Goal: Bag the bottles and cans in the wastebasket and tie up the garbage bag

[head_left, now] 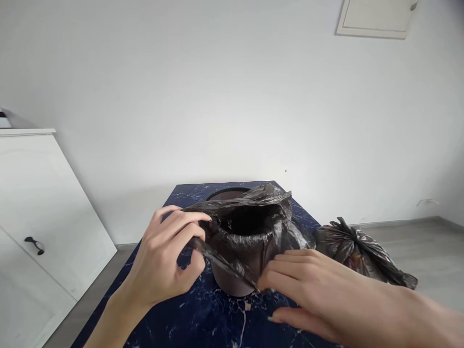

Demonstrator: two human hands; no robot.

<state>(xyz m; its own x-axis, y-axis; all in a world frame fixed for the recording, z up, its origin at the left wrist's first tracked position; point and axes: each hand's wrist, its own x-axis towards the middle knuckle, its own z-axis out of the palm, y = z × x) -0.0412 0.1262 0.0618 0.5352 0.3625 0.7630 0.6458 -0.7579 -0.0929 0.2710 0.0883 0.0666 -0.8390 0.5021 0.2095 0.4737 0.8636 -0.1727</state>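
A thin black trash bag [253, 241] lines a dark round trash bin [232, 285], its loose edge folded over the near rim. At the far side, part of the bin's rim shows uncovered. My left hand [170, 249] is closed on the bag's edge at the left of the opening, fingertips over the rim and thumb below. Lower down at the front right, my right hand [293, 280] has its fingers curled over the hanging edge of the bag, with the thumb held apart beneath. The bag's inside is dark.
The bin stands on a dark blue marbled table [192, 314]. To the right is a tied, filled black bag [358, 253]. A white cabinet [43, 208] with a black handle stands at the left. Behind the table rises a white wall [203, 106] with a panel [377, 17] high up.
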